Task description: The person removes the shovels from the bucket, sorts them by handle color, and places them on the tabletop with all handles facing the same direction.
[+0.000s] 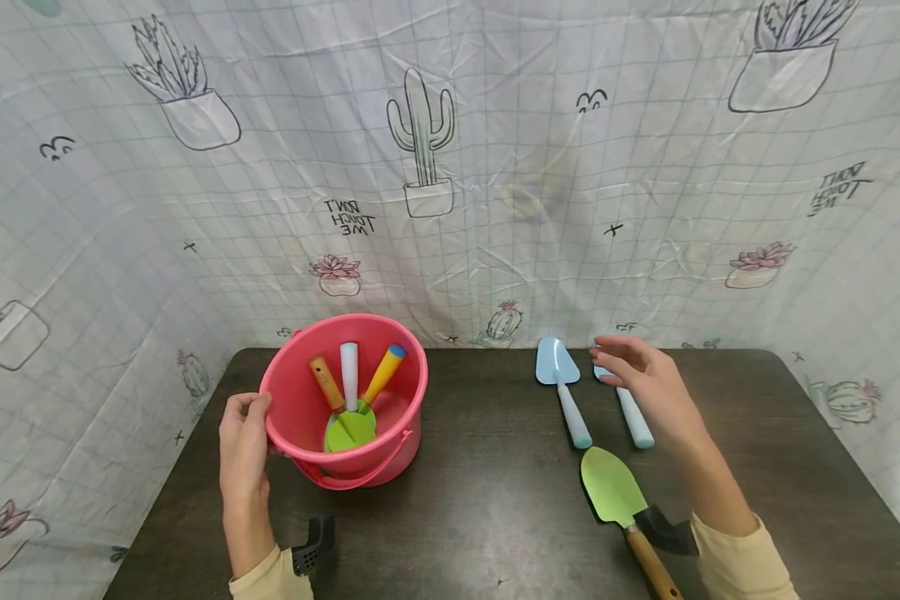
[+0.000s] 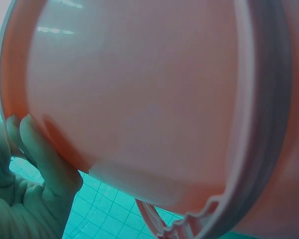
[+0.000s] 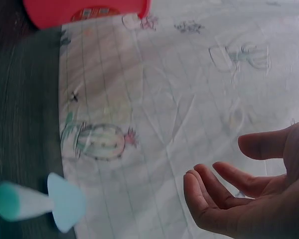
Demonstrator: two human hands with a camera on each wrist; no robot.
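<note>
Red bucket (image 1: pixel 401 404) holds 3 handled tools (image 1: pixel 350 387); left grip (image 1: pixel 243 446) pinches its rim (image 1: pixel 423 375); right grip (image 1: pixel 654 387) is loosely parted, empty.

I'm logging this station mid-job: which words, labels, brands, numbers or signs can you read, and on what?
"DON'T TOUCH ME": patterned curtain, left of centre, lettering apparently mirrored.
"DON'T TOUCH ME": same curtain, far right, also apparently mirrored.
Too blurred to read: label on the pink bucket, right wrist view.
Too small to read: marks on the wooden handle inside the bucket.
</note>
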